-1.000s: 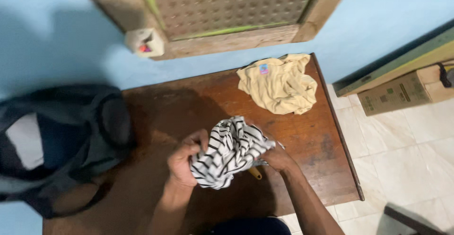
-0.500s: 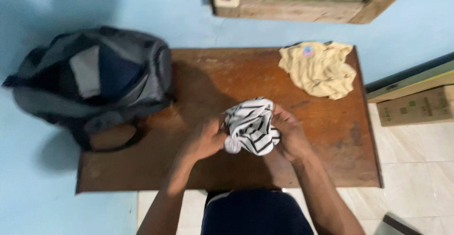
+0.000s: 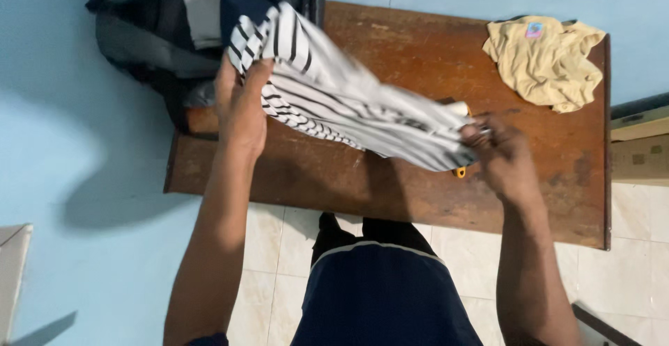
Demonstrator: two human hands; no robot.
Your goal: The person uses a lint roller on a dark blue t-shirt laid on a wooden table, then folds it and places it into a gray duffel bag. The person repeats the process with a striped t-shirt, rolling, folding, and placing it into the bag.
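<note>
You've got the black-and-white striped cloth garment (image 3: pixel 348 105) stretched over the brown wooden table (image 3: pixel 390 46), left hand (image 3: pixel 240 105) & right hand (image 3: pixel 498 151) each pinching an end w/ fingers closed, so a slack grip could drop it, or its hem could snag the small orange object (image 3: pixel 459 172) beneath

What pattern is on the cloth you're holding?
White with black stripes, best seen in the head view.
</note>
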